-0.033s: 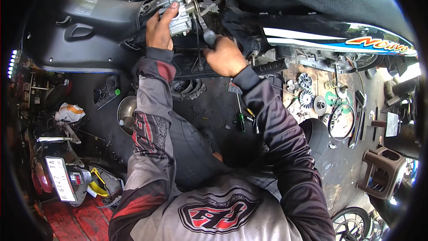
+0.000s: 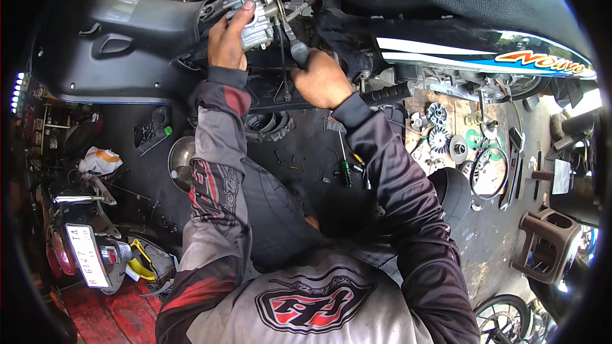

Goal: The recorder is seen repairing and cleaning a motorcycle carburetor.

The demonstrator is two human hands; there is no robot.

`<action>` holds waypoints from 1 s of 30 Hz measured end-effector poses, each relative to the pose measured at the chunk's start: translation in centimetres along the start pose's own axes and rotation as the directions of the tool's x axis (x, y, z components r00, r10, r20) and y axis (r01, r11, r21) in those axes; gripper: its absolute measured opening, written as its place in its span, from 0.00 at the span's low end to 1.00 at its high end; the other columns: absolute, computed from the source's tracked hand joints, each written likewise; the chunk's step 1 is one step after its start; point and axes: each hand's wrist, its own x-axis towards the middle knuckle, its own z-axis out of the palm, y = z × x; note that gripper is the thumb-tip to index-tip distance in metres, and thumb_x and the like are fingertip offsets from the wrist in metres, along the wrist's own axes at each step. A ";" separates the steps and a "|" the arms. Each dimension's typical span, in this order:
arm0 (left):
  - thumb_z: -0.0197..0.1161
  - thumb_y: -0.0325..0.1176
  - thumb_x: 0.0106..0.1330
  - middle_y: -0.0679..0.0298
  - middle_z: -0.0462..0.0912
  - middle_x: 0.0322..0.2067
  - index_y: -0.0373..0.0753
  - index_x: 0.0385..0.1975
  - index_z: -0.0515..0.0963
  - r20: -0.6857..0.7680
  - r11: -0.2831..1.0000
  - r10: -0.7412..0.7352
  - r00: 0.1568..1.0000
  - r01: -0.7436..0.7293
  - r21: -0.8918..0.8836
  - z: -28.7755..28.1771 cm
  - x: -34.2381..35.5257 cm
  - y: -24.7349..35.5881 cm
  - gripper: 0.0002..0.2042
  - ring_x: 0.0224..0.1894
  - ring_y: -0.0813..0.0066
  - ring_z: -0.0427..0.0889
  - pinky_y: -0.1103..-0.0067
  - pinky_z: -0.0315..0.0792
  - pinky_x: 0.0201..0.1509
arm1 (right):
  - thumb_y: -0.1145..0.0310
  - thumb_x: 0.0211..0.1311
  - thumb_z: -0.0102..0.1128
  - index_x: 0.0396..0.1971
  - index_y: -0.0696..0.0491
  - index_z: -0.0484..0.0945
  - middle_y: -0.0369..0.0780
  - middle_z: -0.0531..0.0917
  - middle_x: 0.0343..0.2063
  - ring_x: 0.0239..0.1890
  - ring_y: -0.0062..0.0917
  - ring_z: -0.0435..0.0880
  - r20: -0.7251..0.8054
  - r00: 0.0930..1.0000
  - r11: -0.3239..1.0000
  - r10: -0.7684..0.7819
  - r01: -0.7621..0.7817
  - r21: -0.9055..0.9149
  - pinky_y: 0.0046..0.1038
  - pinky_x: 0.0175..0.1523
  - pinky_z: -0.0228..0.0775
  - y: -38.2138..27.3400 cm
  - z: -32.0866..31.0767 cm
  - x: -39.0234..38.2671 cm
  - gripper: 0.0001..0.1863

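My left hand (image 2: 228,39) is wrapped round a silver carburetor (image 2: 257,35), thumb laid across its face. The carburetor sits up inside the opened middle of a black scooter body (image 2: 127,25). Close to its right, my right hand (image 2: 324,79) is closed round a grey-handled tool (image 2: 298,52) with a flat metal neck. The tool's neck reaches up beside the carburetor; what its tip touches is hard to make out. A thin black cable (image 2: 285,67) hangs between my hands.
Below my right forearm lie a green-handled screwdriver (image 2: 347,172) and other small tools. Loose gears and a black belt (image 2: 489,173) rest on a board at right. A brown stool (image 2: 547,242), metal bowl (image 2: 181,159) and another motorcycle's white plate (image 2: 87,256) stand around.
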 end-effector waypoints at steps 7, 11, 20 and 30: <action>0.65 0.42 0.66 0.59 0.84 0.33 0.30 0.45 0.78 0.026 0.996 -0.074 0.997 0.075 -0.042 0.4 0.2 0.3 0.19 0.28 0.69 0.86 0.73 0.83 0.26 | 0.65 0.54 0.59 0.47 0.66 0.76 0.62 0.82 0.39 0.48 0.56 0.81 -0.059 0.998 1.000 -0.002 0.004 0.031 0.44 0.54 0.72 1.4 1.2 -0.1 0.23; 0.65 0.43 0.66 0.59 0.84 0.33 0.31 0.44 0.79 0.019 0.991 -0.115 0.993 0.116 -0.063 0.5 0.3 0.5 0.19 0.28 0.69 0.86 0.72 0.83 0.25 | 0.66 0.54 0.59 0.52 0.65 0.72 0.62 0.82 0.39 0.47 0.56 0.81 -0.075 0.997 0.999 -0.029 0.030 0.020 0.45 0.54 0.72 1.7 1.4 -0.2 0.26; 0.66 0.45 0.65 0.57 0.84 0.35 0.32 0.46 0.77 0.008 0.981 -0.168 0.986 0.168 -0.102 -0.2 0.8 0.0 0.21 0.29 0.65 0.86 0.65 0.84 0.26 | 0.67 0.53 0.60 0.55 0.64 0.69 0.61 0.82 0.37 0.46 0.55 0.81 -0.103 0.987 0.987 -0.121 0.131 0.096 0.43 0.53 0.71 3.4 2.6 0.3 0.29; 0.61 0.47 0.69 0.59 0.84 0.44 0.39 0.54 0.73 0.054 0.979 -0.199 0.978 0.201 -0.041 -1.0 1.4 0.1 0.21 0.39 0.64 0.86 0.58 0.84 0.35 | 0.65 0.53 0.60 0.47 0.66 0.73 0.62 0.82 0.39 0.47 0.53 0.81 0.058 0.998 0.967 -0.009 -0.006 0.255 0.42 0.54 0.71 2.9 0.3 -0.9 0.24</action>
